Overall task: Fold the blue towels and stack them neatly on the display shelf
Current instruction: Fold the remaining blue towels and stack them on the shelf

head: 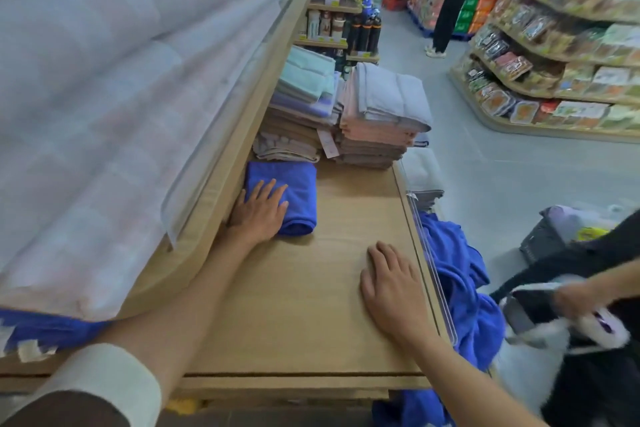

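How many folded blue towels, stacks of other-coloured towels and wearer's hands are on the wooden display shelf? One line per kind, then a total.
Folded blue towel: 1
Stacks of other-coloured towels: 2, mint-topped stack and grey-topped stack
Hands: 2, left hand on the blue towel, right hand flat on the display shelf
Total: 5

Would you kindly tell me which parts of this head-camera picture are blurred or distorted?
Head view: wide-angle distortion bows the edge of the wooden shelf; the folded blue towel, left hand and right hand are fairly sharp; the pale bedding upper left is soft; another person's hand at right is motion-blurred; lighting is even, without hard shadows.
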{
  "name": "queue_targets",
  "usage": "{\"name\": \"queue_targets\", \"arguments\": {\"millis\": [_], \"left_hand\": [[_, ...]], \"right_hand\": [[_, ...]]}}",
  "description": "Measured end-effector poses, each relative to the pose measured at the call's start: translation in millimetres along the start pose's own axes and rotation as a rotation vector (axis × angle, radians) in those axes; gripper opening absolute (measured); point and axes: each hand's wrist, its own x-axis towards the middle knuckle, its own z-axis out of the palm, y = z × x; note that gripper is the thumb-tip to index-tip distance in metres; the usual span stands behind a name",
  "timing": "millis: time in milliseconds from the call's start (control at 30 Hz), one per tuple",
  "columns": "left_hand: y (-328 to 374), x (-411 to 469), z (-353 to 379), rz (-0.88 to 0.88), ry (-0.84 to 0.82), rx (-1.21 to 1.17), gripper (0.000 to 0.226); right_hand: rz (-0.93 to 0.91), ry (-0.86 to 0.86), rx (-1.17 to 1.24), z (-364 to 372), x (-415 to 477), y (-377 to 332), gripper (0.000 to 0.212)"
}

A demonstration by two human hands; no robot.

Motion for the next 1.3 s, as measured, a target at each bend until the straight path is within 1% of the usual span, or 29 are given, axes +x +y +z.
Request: {"name": "queue_targets", "arguments": {"millis": [133,200,233,300,333,400,433,467,500,533,567,633,667,700,733,767,833,900,933,967,1000,1067,1133,1167,1200,1267,1300], "left_hand": [[-3,16,-4,0.043,-0.036,0.023,0.053],[3,16,-6,0.022,-0.052,0.047,0.053],[10,13,-8,0.007,-0.034,0.040,0.053],[36,0,-10,0.020,0.095,-0.034,0.056],[53,-11,-11,0.074,0.193,-0.091,0.057],[89,-35,-9,0.257,0.368,-0.204,0.055],[105,-46,-5,0.334,0.419,-0.245,0.054],[121,-55,0,0.386,0.425,-0.267,0.052],[135,-62,5,0.410,0.386,-0.275,0.050],[148,-67,13,0.408,0.319,-0.275,0.048],[158,-71,21,0.390,0.233,-0.267,0.046],[173,-74,38,0.362,0.062,-0.221,0.045],[179,-74,45,0.358,-0.005,-0.171,0.049],[184,-75,51,0.356,-0.056,-0.115,0.053],[189,-75,56,0.351,-0.094,-0.065,0.057],[193,-76,61,0.340,-0.116,-0.020,0.060],[198,-78,67,0.313,-0.097,0.067,0.064],[199,-78,71,0.297,-0.058,0.106,0.066],[199,-77,72,0.294,-0.048,0.102,0.066],[199,-76,73,0.292,-0.042,0.097,0.066],[199,-75,74,0.291,-0.037,0.098,0.066],[199,-74,76,0.289,-0.019,0.104,0.066],[199,-73,77,0.287,-0.010,0.095,0.066],[199,-73,77,0.288,-0.009,0.089,0.066],[199,-73,77,0.290,-0.003,0.083,0.066],[199,-73,76,0.293,0.015,0.072,0.065],[198,-74,76,0.295,0.021,0.065,0.065]], "right_hand": [[0.000,-0.012,-0.013,1,2,0,0.060],[-0.001,0.002,-0.017,3,3,1,0.060],[0.001,0.011,-0.015,4,3,2,0.060],[0.011,-0.003,0.004,6,2,2,0.060],[0.014,-0.020,0.022,6,2,2,0.059],[0.011,-0.067,0.102,4,8,6,0.056],[0.018,-0.121,0.183,-1,15,11,0.052],[0.047,-0.178,0.308,-11,24,17,0.042],[0.095,-0.215,0.464,-25,31,26,0.030],[0.144,-0.190,0.594,-41,37,36,0.020],[0.176,-0.107,0.671,-56,43,49,0.019],[0.250,0.078,0.752,-82,51,80,0.024],[0.295,0.136,0.785,-90,54,95,0.024],[0.337,0.163,0.801,-94,56,111,0.025],[0.376,0.154,0.787,-94,58,126,0.026],[0.413,0.098,0.753,-89,60,141,0.025],[0.462,-0.099,0.626,-68,60,169,0.020],[0.463,-0.312,0.414,-43,53,189,0.036],[0.451,-0.385,0.330,-30,49,197,0.040],[0.441,-0.428,0.270,-21,45,200,0.034],[0.429,-0.436,0.226,-14,43,201,0.027],[0.421,-0.361,0.160,-8,42,201,0.033],[0.374,-0.238,0.122,-14,47,199,0.040],[0.356,-0.202,0.192,-20,50,198,0.042],[0.339,-0.195,0.320,-27,52,197,0.045],[0.325,-0.212,0.608,-46,53,193,0.049],[0.323,-0.227,0.732,-56,51,191,0.047]]}}
